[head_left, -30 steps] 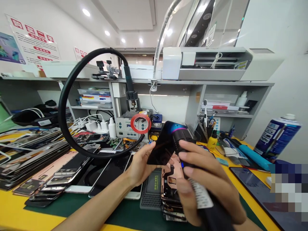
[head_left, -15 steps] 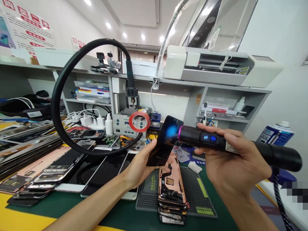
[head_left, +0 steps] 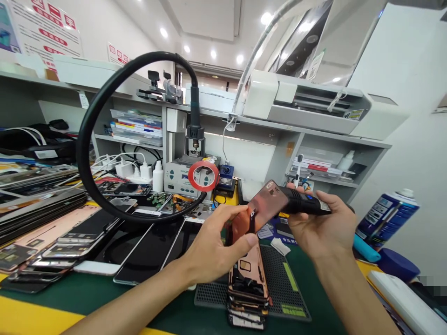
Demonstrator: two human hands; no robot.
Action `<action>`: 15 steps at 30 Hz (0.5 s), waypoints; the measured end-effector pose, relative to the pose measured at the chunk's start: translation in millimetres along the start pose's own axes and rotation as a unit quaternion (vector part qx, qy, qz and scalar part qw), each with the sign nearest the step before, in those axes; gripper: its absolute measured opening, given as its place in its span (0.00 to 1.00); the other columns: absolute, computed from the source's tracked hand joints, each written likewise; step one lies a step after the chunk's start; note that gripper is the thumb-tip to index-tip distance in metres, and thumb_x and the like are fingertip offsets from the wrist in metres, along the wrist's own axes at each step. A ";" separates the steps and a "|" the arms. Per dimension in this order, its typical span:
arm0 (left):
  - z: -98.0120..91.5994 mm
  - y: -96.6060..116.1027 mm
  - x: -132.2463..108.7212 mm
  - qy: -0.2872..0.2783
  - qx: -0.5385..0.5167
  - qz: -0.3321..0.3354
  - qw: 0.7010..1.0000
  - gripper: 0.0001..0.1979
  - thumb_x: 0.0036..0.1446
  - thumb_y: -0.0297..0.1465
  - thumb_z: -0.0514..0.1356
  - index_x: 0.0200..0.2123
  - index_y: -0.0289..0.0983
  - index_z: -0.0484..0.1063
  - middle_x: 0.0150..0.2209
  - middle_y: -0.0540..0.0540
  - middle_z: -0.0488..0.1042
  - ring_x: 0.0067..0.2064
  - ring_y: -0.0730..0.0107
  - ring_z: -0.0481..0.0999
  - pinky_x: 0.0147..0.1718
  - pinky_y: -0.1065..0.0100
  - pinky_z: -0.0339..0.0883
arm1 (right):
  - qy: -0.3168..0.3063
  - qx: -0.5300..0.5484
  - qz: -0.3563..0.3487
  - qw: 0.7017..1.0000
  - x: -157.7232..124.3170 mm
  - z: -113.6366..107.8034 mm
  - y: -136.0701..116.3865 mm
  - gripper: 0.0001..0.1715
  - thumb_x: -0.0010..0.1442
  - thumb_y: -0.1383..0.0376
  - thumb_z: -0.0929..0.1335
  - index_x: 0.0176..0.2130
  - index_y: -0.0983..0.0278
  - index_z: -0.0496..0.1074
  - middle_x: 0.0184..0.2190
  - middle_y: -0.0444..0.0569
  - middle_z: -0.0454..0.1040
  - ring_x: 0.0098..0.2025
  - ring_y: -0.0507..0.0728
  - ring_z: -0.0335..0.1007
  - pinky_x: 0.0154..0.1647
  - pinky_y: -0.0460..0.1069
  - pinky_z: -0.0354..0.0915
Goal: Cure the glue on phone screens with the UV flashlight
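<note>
A phone screen panel [head_left: 267, 204] is in the grip of my left hand [head_left: 213, 249], thumb on one face. Its copper-coloured back, with a dark ribbon cable, faces me, and it is tilted. My right hand [head_left: 324, 228] is wrapped round a black flashlight [head_left: 302, 202] with a lit blue button. The flashlight's head is at the panel's right edge, partly hidden behind it; I cannot tell if they touch. Below the hands, a stack of copper-backed screen panels [head_left: 246, 279] lies on a dark perforated mat [head_left: 289, 279].
At left are more stacked panels [head_left: 84, 232] and white-edged phone screens [head_left: 150, 251]. Behind stands a hot-air station [head_left: 178, 179] with a looping black hose [head_left: 84, 139] and a red tape roll [head_left: 191, 177]. A spray can [head_left: 387, 218] and white block [head_left: 408, 302] are at right.
My left hand has turned the panel from its black glass face to its copper back. The flashlight has shifted, and its head is now partly behind the panel. The camera view has shifted slightly.
</note>
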State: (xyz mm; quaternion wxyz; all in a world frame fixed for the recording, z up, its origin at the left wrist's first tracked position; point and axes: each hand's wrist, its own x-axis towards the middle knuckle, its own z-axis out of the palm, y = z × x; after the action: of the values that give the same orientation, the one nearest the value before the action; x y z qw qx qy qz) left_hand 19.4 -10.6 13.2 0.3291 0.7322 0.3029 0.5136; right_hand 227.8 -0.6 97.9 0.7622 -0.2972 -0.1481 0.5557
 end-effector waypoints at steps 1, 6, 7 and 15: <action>-0.1 0.9 -0.7 0.011 0.035 0.024 0.999 0.26 0.61 0.43 0.64 0.59 0.41 0.69 0.48 0.42 0.73 0.49 0.60 0.72 0.50 0.59 0.66 | -0.009 0.009 0.014 1.000 2.5 -1.3 0.5 0.11 0.54 0.67 0.62 0.37 0.68 0.70 0.34 0.54 0.77 0.25 0.53 0.74 0.07 0.40 0.58; -1.5 -1.2 -0.9 0.068 0.129 0.107 0.984 0.30 0.56 0.43 0.68 0.59 0.40 0.69 0.49 0.40 0.71 0.49 0.57 0.71 0.48 0.58 0.67 | -0.048 0.011 0.069 0.996 10.4 -3.7 4.1 0.15 0.53 0.68 0.63 0.41 0.70 0.69 0.33 0.54 0.77 0.24 0.51 0.74 0.06 0.37 0.54; -1.9 -2.2 -0.8 0.075 0.141 0.120 0.980 0.31 0.55 0.43 0.68 0.59 0.40 0.69 0.50 0.39 0.70 0.50 0.56 0.71 0.48 0.58 0.68 | -0.048 0.006 0.074 0.996 11.0 -3.4 4.4 0.16 0.52 0.67 0.63 0.42 0.71 0.69 0.32 0.54 0.77 0.23 0.51 0.74 0.06 0.36 0.53; -3.5 -6.3 -3.1 0.103 0.195 0.177 0.959 0.33 0.53 0.45 0.69 0.59 0.38 0.69 0.51 0.36 0.69 0.50 0.55 0.72 0.47 0.58 0.69 | -0.037 -0.014 0.072 0.997 17.1 -5.0 5.2 0.13 0.53 0.67 0.63 0.39 0.70 0.69 0.33 0.54 0.78 0.21 0.50 0.73 0.05 0.35 0.49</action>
State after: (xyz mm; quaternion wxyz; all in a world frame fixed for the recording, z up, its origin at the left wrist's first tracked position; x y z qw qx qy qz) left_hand 14.5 -8.6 7.4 0.0507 0.7673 0.2952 0.5671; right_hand 232.4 15.0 89.0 0.7098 -0.2975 -0.1620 0.6177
